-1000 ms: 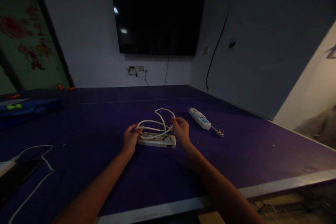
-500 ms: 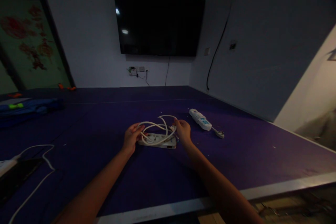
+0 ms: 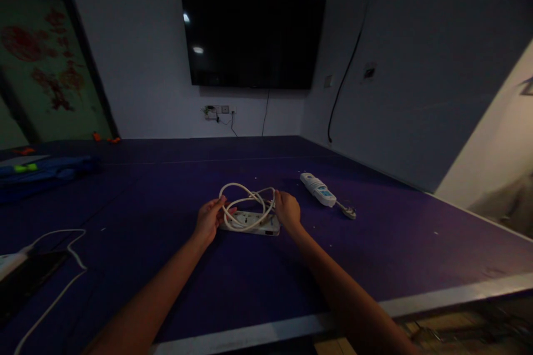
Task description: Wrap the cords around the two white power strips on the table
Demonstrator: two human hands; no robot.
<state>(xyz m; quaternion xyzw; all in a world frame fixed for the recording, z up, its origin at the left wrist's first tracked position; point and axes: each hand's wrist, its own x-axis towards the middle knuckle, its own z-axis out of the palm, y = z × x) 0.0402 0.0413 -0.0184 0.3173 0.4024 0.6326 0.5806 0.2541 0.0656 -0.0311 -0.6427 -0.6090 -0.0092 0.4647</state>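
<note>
A white power strip (image 3: 254, 225) lies on the purple table (image 3: 266, 266) in front of me. Its white cord (image 3: 245, 199) is looped in coils over it. My left hand (image 3: 209, 220) is closed on the left end of the coils. My right hand (image 3: 286, 211) pinches the cord at the right end, close to the strip. Both arms reach in from the near edge of the table.
A second white power strip (image 3: 318, 189) with its plug (image 3: 347, 211) lies to the right. Another white cable (image 3: 54, 266) and a dark flat object (image 3: 20, 283) sit at the near left. A blue item (image 3: 41, 169) lies far left. A dark screen (image 3: 252, 36) hangs on the wall.
The cord loops have been gathered lower and tighter over the strip. My right hand has shifted slightly left and down, and the tall loop seen earlier has flattened.
</note>
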